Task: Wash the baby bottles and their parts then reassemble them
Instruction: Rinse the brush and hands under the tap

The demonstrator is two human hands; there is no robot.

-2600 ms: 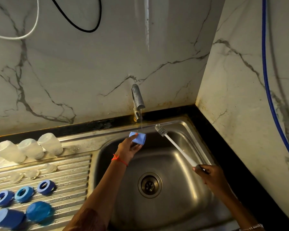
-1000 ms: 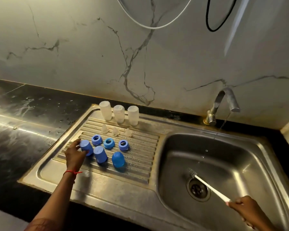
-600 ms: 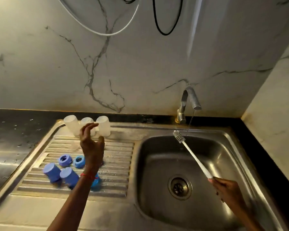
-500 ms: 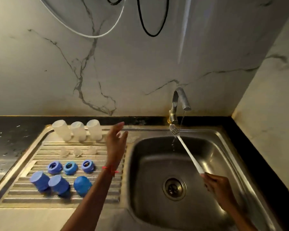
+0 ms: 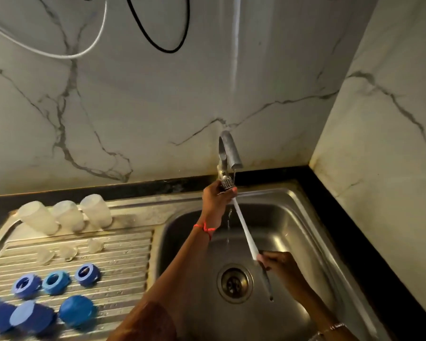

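A long white bottle brush (image 5: 244, 227) slants across the sink (image 5: 303, 242), its bristle head up under the tap (image 5: 228, 151), where a thin stream of water runs. My left hand (image 5: 217, 196) grips the bristle head. My right hand (image 5: 279, 265) holds the brush's lower handle over the basin. On the ribbed drainboard (image 5: 123, 252) stand three clear bottles (image 5: 65, 215) upside down, then three clear teats (image 5: 68, 252), three blue collar rings (image 5: 56, 283) and three blue caps (image 5: 35, 316).
The drain (image 5: 234, 283) sits in the middle of the basin. A marble wall rises behind the sink and another on the right. A white cable (image 5: 94, 43) and a black cable (image 5: 155, 43) hang on the back wall.
My left hand left the blue cap among the parts on the drainboard, swung right and took hold of the brush head. My right hand raised the brush to the tap.
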